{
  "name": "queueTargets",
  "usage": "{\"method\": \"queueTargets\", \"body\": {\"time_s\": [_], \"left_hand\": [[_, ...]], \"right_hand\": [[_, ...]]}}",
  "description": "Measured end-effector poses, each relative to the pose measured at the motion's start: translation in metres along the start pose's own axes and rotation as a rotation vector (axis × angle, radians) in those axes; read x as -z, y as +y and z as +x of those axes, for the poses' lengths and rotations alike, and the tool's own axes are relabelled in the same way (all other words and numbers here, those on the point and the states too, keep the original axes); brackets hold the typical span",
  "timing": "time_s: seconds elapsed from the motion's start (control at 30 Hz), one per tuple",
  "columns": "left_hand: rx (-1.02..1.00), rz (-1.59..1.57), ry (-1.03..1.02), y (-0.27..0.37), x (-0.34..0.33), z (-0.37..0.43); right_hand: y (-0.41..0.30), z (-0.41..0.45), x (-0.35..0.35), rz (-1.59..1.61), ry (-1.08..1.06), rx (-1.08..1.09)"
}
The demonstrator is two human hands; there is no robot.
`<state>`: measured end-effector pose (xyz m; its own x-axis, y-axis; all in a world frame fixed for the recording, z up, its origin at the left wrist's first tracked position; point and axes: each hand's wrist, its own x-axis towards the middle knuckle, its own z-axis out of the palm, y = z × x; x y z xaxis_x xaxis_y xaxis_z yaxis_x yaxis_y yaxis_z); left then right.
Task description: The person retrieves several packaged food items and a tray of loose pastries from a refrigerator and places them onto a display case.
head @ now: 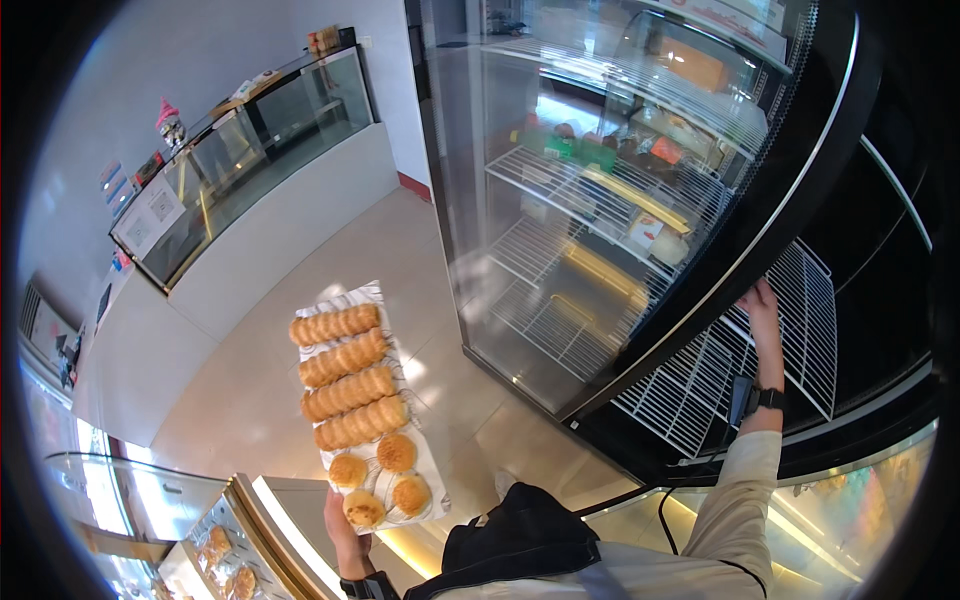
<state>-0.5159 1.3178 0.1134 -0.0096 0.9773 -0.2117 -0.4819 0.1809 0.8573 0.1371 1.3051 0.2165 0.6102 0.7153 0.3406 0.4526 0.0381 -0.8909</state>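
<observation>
My left hand [346, 523] grips the near end of a long narrow tray [442, 501] lined with printed white paper. Several ridged golden pastry rolls [349, 390] lie crosswise along it. At the end closest to me sit several round browned buns [396, 452]. On the other side, my right hand [760, 298] holds the edge of a black-framed glass door [750, 225] of a display refrigerator; its fingertips are partly hidden. The door stands open. White wire shelves [682, 390] show beside and below my right hand.
Through or reflected in the glass, packaged goods [600, 150] appear on wire racks. A glass display counter [247, 150] runs along the far wall. At lower left, a case [247, 525] contains wrapped baked goods [217, 544]. A black cable [664, 517] hangs near my right arm. Tiled floor [247, 375] lies between.
</observation>
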Motion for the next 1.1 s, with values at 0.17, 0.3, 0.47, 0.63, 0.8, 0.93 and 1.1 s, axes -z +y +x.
{"method": "queueTargets", "body": {"time_s": [0.17,0.3,0.47,0.63,0.8,0.93,1.1], "left_hand": [[-0.059,-0.008,0.068,0.012,0.001,0.029],[-0.085,-0.005,-0.025,0.025,-0.003,0.037],[-0.115,0.001,0.111,0.028,-0.019,0.055],[-0.127,-0.010,0.139,0.028,-0.012,0.065],[-0.071,-0.049,0.162,0.031,-0.011,0.083],[-0.050,-0.072,0.080,0.036,-0.002,0.095],[-0.049,-0.068,0.037,0.045,0.048,0.118]], "right_hand": [[0.055,0.040,0.001,0.526,0.175,-0.291],[0.063,0.065,0.003,0.454,0.199,-0.469],[0.064,0.097,-0.003,0.410,0.086,-0.461],[0.076,0.049,0.042,0.416,0.109,-0.423],[0.067,-0.020,0.114,0.451,0.330,-0.273],[0.025,-0.073,0.092,0.045,1.245,-0.139],[-0.011,-0.140,0.050,0.639,1.399,0.285]]}}
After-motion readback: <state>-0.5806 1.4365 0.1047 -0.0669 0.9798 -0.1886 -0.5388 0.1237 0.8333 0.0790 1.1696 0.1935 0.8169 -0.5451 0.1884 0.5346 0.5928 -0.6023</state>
